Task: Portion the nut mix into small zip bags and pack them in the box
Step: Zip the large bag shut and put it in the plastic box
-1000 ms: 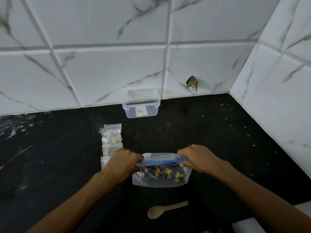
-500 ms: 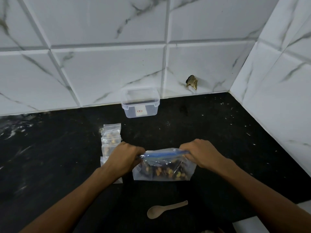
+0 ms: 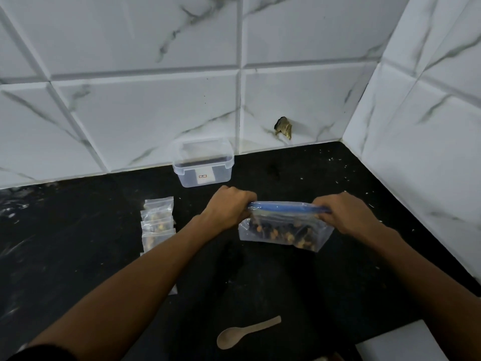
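A large clear zip bag (image 3: 283, 231) with a blue seal strip holds the nut mix above the black counter. My left hand (image 3: 229, 204) pinches the left end of its top edge. My right hand (image 3: 343, 214) pinches the right end. Several small filled zip bags (image 3: 157, 222) lie in a row to the left, partly hidden by my left forearm. A clear plastic box (image 3: 203, 165) with a white label stands open against the back wall.
A wooden spoon (image 3: 244, 333) lies on the black counter (image 3: 78, 243) near the front. A white object (image 3: 400, 342) sits at the front right corner. Tiled walls close the back and the right side.
Both hands have carried the large bag away from me and to the right, closer to the box. The hold on its top corners is the same.
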